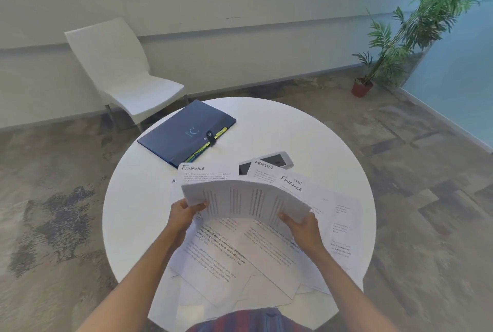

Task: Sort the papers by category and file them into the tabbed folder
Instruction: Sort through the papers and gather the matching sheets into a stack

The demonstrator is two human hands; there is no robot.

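Note:
I hold a small stack of printed papers (245, 202) above the round white table (306, 131), curved and tilted away from me. My left hand (184, 215) grips its left edge and my right hand (304, 227) grips its right edge. Loose sheets (234, 259) lie spread on the table beneath, some headed "FINANCE" (193, 168) and "ADMIN" (264, 165) in handwriting. The dark blue tabbed folder (184, 131) lies shut at the table's far left, its strap fastened, with yellow and green tabs showing at its edge.
A phone (277, 159) lies partly under the ADMIN sheet. Behind the table on the left stands a white chair (120, 73). A potted plant (394, 46) stands in the far right corner by a blue wall.

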